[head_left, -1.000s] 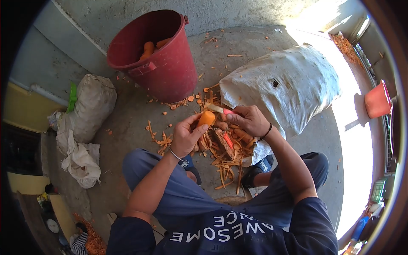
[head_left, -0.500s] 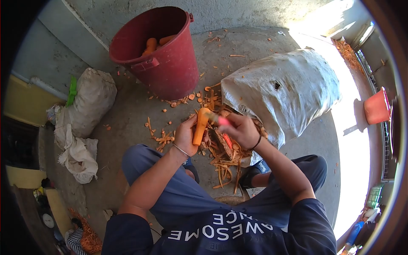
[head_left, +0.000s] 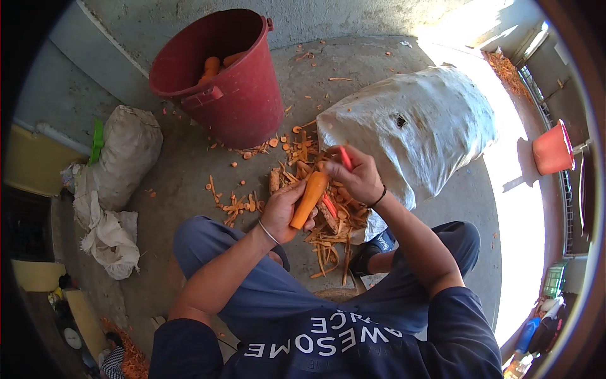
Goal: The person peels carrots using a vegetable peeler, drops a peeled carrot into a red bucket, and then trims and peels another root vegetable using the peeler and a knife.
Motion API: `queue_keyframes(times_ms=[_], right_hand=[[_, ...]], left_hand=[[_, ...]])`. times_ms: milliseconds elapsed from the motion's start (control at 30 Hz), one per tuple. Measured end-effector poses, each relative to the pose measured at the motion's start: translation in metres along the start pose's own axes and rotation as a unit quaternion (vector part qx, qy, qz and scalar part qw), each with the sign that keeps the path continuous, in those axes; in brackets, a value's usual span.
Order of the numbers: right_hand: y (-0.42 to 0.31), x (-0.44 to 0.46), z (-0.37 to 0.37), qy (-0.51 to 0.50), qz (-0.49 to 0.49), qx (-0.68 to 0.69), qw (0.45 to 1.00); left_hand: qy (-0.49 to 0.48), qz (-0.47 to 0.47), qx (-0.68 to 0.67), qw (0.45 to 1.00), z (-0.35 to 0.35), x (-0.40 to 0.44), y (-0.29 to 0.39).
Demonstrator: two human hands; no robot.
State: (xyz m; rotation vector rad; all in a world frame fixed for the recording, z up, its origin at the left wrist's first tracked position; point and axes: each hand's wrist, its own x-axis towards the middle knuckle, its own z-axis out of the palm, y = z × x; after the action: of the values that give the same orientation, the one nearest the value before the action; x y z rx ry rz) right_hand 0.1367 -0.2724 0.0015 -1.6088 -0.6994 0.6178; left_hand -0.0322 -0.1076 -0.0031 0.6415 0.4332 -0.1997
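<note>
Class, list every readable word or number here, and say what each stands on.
"AWESOME", upside down in this view, on the dark shirt.
"NCE", the end of another line on it; its start is unclear.
Too small to read: faint shirt lettering, marks on the footwear.

Peeled orange carrot point(head_left: 309, 201) tilted in L hand point(head_left: 282, 211).

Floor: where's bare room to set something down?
Floor has two patches: between small sack and peelings, a few scraps there; and between big sack, right knee and sunlit strip, which looks clear. Crowded: beneath left hand and right hand, from bucket to big sack.
</note>
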Motion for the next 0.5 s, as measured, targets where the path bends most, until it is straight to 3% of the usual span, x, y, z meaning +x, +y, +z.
queue_keyframes(times_ms=[67, 133, 200, 267, 333, 400, 433, 500], right_hand=[[0.007, -0.005, 0.003, -0.049, -0.030, -0.008, 0.998], [0.002, -0.009, 0.019, 0.012, -0.260, -0.209, 0.943], [0.013, -0.012, 0.029, 0.037, -0.252, -0.227, 0.940], [0.027, -0.012, 0.033, 0.038, -0.125, -0.172, 0.976], [0.032, -0.005, 0.024, 0.036, -0.092, -0.182, 0.978], [0.033, 0.002, 0.020, 0.114, -0.007, 0.067, 0.991], [0.029, 0.005, 0.007, 0.056, 0.077, 0.167, 0.981], [0.018, -0.002, -0.005, -0.001, 0.079, 0.149, 0.986]], left_hand=[[0.014, 0.024, 0.003, 1.000, -0.003, 0.005, -0.004], [0.028, 0.050, 0.008, 0.998, -0.002, 0.007, -0.006], [0.041, 0.080, -0.015, 0.996, 0.002, 0.007, -0.009], [0.035, 0.068, -0.028, 0.997, -0.003, 0.009, -0.012], [0.029, 0.061, -0.043, 0.997, 0.001, 0.009, -0.011], [0.006, 0.059, -0.017, 0.998, 0.006, 0.007, -0.008], [0.005, 0.059, -0.017, 0.998, 0.006, 0.008, -0.007], [0.026, 0.099, 0.045, 0.994, 0.004, 0.007, -0.007]])
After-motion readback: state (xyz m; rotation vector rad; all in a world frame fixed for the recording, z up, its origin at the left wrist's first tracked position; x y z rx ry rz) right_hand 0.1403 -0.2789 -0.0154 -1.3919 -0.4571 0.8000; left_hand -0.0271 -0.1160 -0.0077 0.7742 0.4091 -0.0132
